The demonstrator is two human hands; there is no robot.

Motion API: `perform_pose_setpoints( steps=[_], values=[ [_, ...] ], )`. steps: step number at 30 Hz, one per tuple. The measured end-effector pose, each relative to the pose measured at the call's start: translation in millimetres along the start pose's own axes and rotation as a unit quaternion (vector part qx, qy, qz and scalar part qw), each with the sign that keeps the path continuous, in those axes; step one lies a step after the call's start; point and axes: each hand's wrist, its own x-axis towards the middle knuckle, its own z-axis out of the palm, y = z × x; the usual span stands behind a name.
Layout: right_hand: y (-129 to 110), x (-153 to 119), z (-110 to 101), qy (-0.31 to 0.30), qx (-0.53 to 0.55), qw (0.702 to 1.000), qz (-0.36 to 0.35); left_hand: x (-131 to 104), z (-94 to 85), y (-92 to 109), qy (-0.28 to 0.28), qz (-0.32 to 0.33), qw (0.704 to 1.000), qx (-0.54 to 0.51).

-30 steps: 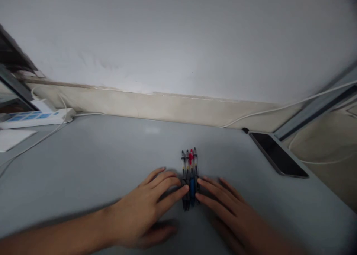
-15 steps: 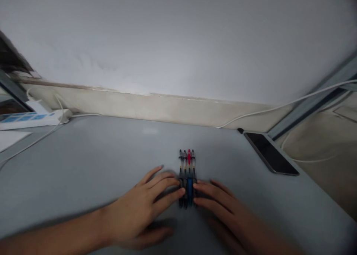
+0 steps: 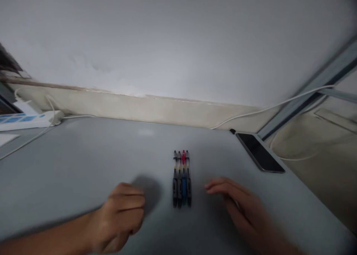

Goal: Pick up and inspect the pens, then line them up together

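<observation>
Several click pens lie side by side on the grey table, their tips toward me. Black grips show on the outer pens, such as the leftmost pen (image 3: 174, 188) and the rightmost pen (image 3: 189, 188). Between them is a pen with a blue grip and a red clip and button (image 3: 184, 186). To the left of the row, apart from it, my left hand (image 3: 121, 214) is curled into a fist with nothing visible in it. My right hand (image 3: 240, 204) is to the right of the pens, touching none of them, its fingers loosely stretched and holding nothing.
A dark-screened phone (image 3: 260, 152) lies near the table's right edge. At the far left is a white power strip (image 3: 30, 120) with cables. A white cable (image 3: 245, 114) runs along the wall at the back right. The table (image 3: 92, 158) meets the wall behind.
Both hands have come off the pens and moved apart, left and right. My left hand has closed into a fist. The view has shifted slightly; the pens stay in their row.
</observation>
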Motion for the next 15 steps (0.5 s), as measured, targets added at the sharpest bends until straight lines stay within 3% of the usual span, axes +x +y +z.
perform_pose_setpoints(
  steps=[2, 6, 11, 13, 14, 15],
  values=[
    [3, -2, -1, 0.02, 0.013, 1.0, 0.009, -7, 5.6, 0, 0.029, 0.023, 0.999, 0.004],
    [8, 0, -3, 0.057, 0.025, 0.998, 0.025, -14, 15.7, 1, 0.034, 0.065, 0.997, 0.016],
    [0, -6, -9, 0.108, 0.051, 0.993, 0.024, 0, 1.9, 17, 0.048, 0.116, 0.992, 0.019],
    [-9, -24, -10, 0.101, 0.066, 0.992, 0.023, -6, -7.0, 33, 0.009, 0.1, 0.994, 0.032],
    [-14, -36, -8, 0.083, 0.075, 0.994, 0.021, -15, -9.2, 42, 0.004, 0.066, 0.997, 0.03],
    [-19, -50, -6, 0.059, 0.084, 0.995, 0.015, -29, -9.3, 51, -0.038, 0.034, 0.999, 0.012]
  ],
)
